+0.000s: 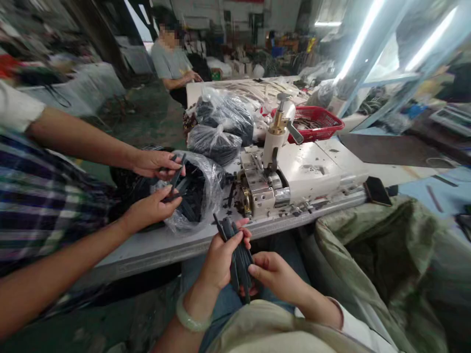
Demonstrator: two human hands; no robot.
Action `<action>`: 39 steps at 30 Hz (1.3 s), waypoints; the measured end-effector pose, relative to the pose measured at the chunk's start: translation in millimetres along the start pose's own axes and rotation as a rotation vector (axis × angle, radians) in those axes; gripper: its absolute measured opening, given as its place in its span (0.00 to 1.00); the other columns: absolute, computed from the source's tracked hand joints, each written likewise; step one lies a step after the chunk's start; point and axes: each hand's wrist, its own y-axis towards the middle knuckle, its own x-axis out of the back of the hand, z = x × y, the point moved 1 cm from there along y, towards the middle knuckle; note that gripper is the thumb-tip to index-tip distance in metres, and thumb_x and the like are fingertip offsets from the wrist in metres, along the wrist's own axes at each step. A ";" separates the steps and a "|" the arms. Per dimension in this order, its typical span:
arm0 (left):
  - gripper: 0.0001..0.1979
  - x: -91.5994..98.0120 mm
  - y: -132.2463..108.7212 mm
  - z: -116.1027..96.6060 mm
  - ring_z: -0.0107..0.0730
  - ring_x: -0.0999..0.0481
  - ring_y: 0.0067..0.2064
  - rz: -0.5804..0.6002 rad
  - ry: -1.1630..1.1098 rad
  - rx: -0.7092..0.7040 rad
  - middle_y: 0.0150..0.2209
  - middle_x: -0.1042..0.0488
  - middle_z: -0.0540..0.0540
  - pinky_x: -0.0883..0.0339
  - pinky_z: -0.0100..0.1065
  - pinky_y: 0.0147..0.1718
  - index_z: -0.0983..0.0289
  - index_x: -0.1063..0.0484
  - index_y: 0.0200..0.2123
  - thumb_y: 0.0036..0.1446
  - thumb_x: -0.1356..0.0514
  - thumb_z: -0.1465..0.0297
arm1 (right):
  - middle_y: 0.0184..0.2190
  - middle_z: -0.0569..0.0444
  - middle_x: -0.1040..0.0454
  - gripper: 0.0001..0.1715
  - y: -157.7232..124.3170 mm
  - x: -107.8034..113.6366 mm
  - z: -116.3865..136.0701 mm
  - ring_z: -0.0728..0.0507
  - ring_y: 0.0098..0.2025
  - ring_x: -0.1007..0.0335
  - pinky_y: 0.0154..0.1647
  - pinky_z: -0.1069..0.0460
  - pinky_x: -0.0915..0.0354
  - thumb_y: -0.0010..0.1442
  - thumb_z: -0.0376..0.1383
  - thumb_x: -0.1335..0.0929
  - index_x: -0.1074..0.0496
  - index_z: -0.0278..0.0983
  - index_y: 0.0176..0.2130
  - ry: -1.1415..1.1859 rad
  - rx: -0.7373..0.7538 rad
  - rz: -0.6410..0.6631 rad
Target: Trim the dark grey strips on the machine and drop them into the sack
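A bundle of dark strips (240, 262) is between my two hands, over my lap at the table's front edge. My left hand (222, 257) is closed round the bundle, thumb across its upper part. My right hand (274, 274) pinches the bundle's lower right side with thumb and fingers. Just beyond the bundle stands a white machine (265, 189) with metal rollers and a brass-coloured post. Left of it, an open clear plastic bag (211, 189) holds more dark strips (191, 198).
A co-worker's two hands (158, 203) hold dark strips over the bag at left. Tied plastic bags (221, 122) and a red basket (318, 122) stand behind the machine. A green sack (342, 245) gapes at right. Another person (172, 63) sits farther back.
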 end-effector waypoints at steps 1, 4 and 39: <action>0.18 1.4 -1.3 -0.5 0.27 0.23 0.31 -0.037 -0.016 -0.007 0.32 0.22 0.54 0.29 0.26 0.30 0.67 0.27 0.48 0.52 0.35 0.72 | 0.22 0.52 0.26 0.26 1.9 0.3 -0.4 0.51 0.23 0.29 0.26 0.57 0.31 0.55 0.52 0.30 0.27 0.29 0.29 0.033 -0.025 -0.003; 0.19 6.3 -3.1 -3.1 0.35 0.21 0.38 -0.152 -0.057 -0.056 0.36 0.20 0.57 0.27 0.32 0.37 0.66 0.27 0.47 0.50 0.34 0.71 | 0.23 0.50 0.24 0.24 5.2 0.2 -0.7 0.49 0.24 0.26 0.25 0.56 0.31 0.55 0.50 0.29 0.26 0.29 0.30 0.165 -0.085 0.004; 0.08 29.5 1.2 -3.9 0.18 0.44 0.13 0.212 0.254 -0.177 0.11 0.39 0.44 0.51 0.22 0.12 0.66 0.23 0.30 0.50 0.32 0.67 | 0.29 0.55 0.31 0.18 10.8 11.9 25.3 0.50 0.30 0.38 0.32 0.54 0.39 0.64 0.46 0.35 0.22 0.37 0.41 -0.222 0.296 -0.092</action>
